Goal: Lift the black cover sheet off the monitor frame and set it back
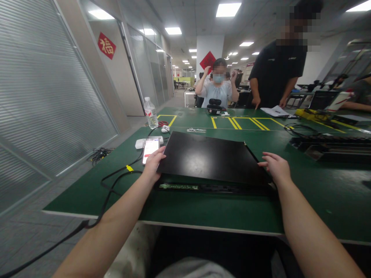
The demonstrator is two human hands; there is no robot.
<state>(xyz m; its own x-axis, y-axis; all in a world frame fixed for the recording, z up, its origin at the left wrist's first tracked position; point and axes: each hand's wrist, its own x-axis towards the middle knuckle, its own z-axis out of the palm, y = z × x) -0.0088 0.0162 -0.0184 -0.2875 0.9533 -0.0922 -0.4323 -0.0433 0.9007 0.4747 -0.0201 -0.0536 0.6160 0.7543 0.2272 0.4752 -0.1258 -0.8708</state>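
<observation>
A thin, glossy black screen panel (205,156) lies in front of me, its near edge raised above the table. My left hand (154,164) is closed on its left edge, thumb over the top face. At the right edge is my right hand (275,168), its fingers apart and pointing at the panel's side; whether they touch it is hard to tell. Below the near edge shows a dark strip with a green circuit board (178,187). What lies under the rest of the panel is hidden.
Left of the panel are a lit phone (151,148), a black cable (111,185) and a water bottle (150,112). Dark equipment bars (333,148) sit at the right of the green table (214,212). Across it are a masked person (218,90) and a standing person (278,73).
</observation>
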